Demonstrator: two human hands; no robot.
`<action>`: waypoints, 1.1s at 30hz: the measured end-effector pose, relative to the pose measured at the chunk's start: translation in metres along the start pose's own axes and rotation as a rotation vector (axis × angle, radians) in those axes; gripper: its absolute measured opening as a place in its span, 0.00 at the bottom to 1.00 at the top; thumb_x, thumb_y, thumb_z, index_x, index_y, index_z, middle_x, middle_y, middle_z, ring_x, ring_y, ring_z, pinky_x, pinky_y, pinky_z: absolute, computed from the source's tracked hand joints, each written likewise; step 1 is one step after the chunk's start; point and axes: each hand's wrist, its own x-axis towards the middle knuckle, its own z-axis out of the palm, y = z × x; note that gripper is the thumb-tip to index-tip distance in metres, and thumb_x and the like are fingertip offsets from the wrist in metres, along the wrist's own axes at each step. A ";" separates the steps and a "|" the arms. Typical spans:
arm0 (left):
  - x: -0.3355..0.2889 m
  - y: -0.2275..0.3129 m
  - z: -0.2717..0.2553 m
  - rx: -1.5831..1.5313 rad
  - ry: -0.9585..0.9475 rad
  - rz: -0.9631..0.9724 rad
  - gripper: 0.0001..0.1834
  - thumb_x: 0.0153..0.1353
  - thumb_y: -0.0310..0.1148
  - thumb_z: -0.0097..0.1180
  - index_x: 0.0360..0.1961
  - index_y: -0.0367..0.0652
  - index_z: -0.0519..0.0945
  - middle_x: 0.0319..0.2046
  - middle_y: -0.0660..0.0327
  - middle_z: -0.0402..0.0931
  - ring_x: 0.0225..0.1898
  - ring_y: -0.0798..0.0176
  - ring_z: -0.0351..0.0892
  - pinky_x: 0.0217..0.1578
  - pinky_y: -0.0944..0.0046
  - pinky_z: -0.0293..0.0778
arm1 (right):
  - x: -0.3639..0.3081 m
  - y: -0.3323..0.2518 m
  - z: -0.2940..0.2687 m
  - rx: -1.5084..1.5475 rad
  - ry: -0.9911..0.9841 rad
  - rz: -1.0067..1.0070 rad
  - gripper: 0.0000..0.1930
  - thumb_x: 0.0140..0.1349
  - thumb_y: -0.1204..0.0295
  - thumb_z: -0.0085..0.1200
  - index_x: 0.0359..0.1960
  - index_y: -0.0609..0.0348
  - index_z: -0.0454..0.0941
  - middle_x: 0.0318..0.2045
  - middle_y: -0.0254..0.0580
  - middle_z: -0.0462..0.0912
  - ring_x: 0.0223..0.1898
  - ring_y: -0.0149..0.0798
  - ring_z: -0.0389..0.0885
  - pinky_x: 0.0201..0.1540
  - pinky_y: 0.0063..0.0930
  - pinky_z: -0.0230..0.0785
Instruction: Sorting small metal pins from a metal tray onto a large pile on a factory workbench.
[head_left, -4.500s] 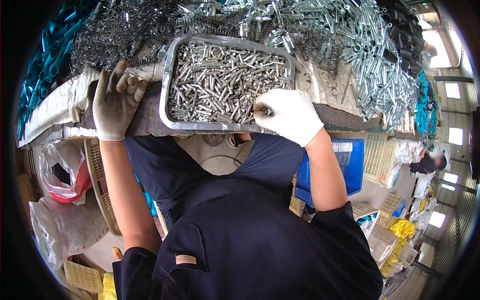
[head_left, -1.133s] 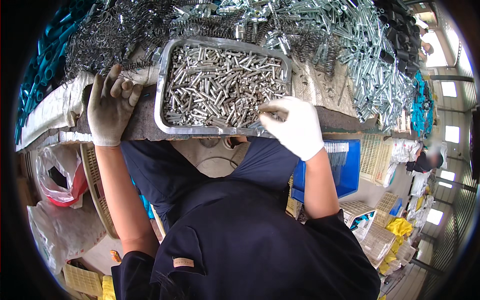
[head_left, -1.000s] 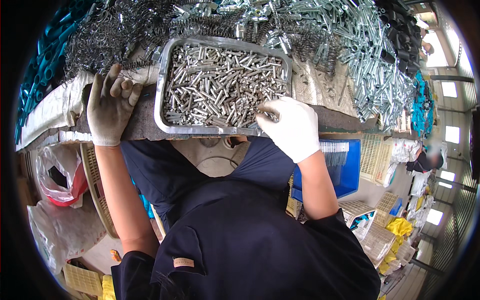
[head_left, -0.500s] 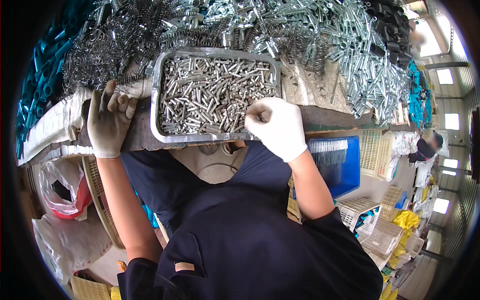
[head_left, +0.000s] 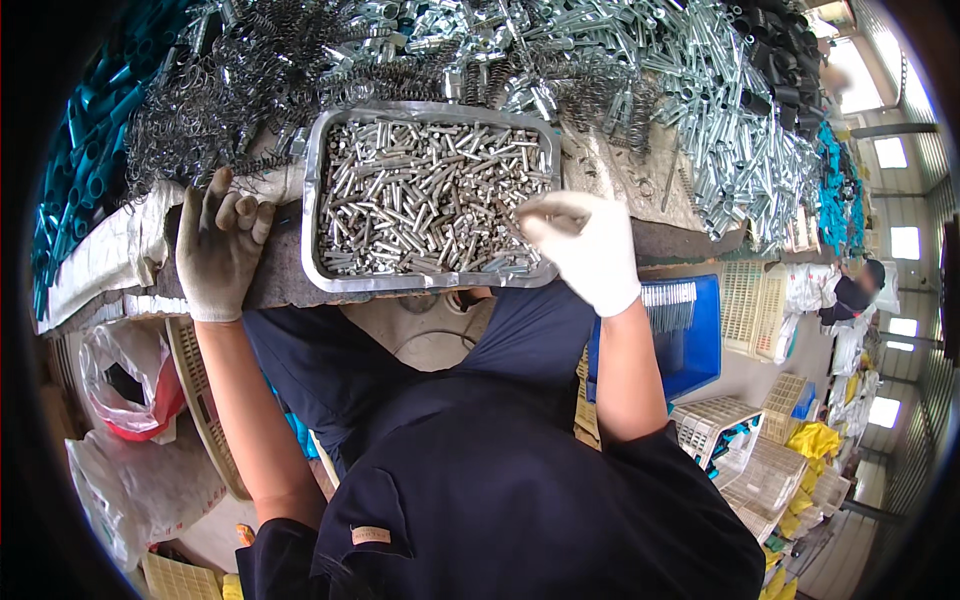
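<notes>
My left hand [head_left: 220, 250], in a white knit glove with soiled fingertips, rests palm up at the table edge, left of the metal tray. Its fingers are loosely curled and apart, and no object shows in the palm. A shallow metal tray [head_left: 312, 215] in front of me holds many short metal pins [head_left: 420, 195]. Over its right front corner is my right hand [head_left: 590, 245], also gloved, with thumb and fingers drawn together. Motion smears those fingertips, and whatever they hold, if anything, cannot be made out.
Behind the tray lie heaps of dark springs [head_left: 215, 110] and shiny metal tubes [head_left: 690, 110]. Teal tubes [head_left: 95, 180] pile up at the far left, black parts [head_left: 785, 60] at the far right. Below the table stand a blue bin [head_left: 708, 330] and plastic crates [head_left: 745, 300]. Another person [head_left: 858, 292] is distant right.
My right hand has moved right, off the pins toward the tray's corner, fingers still together. The left hand stays in place, its fingers curled slightly more.
</notes>
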 end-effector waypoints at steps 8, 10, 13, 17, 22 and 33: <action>-0.002 0.001 0.001 0.006 0.057 0.005 0.25 0.73 0.45 0.37 0.57 0.33 0.69 0.28 0.60 0.71 0.42 0.58 0.75 0.56 0.50 0.71 | -0.011 -0.019 0.015 -0.707 0.024 0.025 0.07 0.55 0.63 0.57 0.28 0.49 0.82 0.28 0.39 0.83 0.32 0.45 0.83 0.35 0.37 0.75; -0.001 0.002 0.000 0.002 0.072 0.005 0.25 0.73 0.45 0.37 0.57 0.33 0.69 0.26 0.60 0.69 0.42 0.57 0.75 0.56 0.50 0.71 | -0.009 -0.014 0.017 -0.690 0.011 0.001 0.07 0.55 0.63 0.57 0.28 0.49 0.82 0.28 0.38 0.82 0.31 0.45 0.82 0.35 0.37 0.75; -0.001 0.001 -0.004 -0.009 0.026 0.003 0.25 0.73 0.45 0.36 0.57 0.33 0.69 0.27 0.60 0.69 0.42 0.57 0.75 0.56 0.50 0.71 | -0.007 -0.016 0.019 -0.702 -0.019 0.027 0.08 0.52 0.66 0.59 0.31 0.54 0.83 0.28 0.42 0.83 0.30 0.43 0.83 0.35 0.34 0.73; -0.001 0.000 0.001 -0.028 0.018 0.005 0.25 0.73 0.44 0.36 0.57 0.33 0.69 0.28 0.60 0.69 0.42 0.57 0.74 0.56 0.50 0.70 | -0.005 -0.011 0.006 -0.174 -0.032 0.210 0.08 0.51 0.68 0.58 0.31 0.57 0.81 0.16 0.36 0.75 0.21 0.32 0.77 0.27 0.28 0.69; -0.002 0.000 0.000 -0.006 0.030 0.000 0.24 0.73 0.44 0.35 0.56 0.34 0.69 0.28 0.61 0.68 0.42 0.58 0.74 0.57 0.51 0.70 | 0.000 -0.013 -0.007 1.118 -0.061 0.508 0.06 0.58 0.72 0.43 0.25 0.58 0.67 0.17 0.28 0.64 0.14 0.18 0.51 0.16 0.13 0.41; 0.000 0.001 0.002 0.029 0.077 0.003 0.24 0.73 0.44 0.37 0.56 0.33 0.68 0.27 0.62 0.67 0.42 0.59 0.75 0.57 0.51 0.70 | 0.008 -0.022 0.032 -0.536 0.126 0.166 0.10 0.51 0.61 0.59 0.29 0.50 0.85 0.29 0.42 0.84 0.35 0.46 0.83 0.40 0.37 0.74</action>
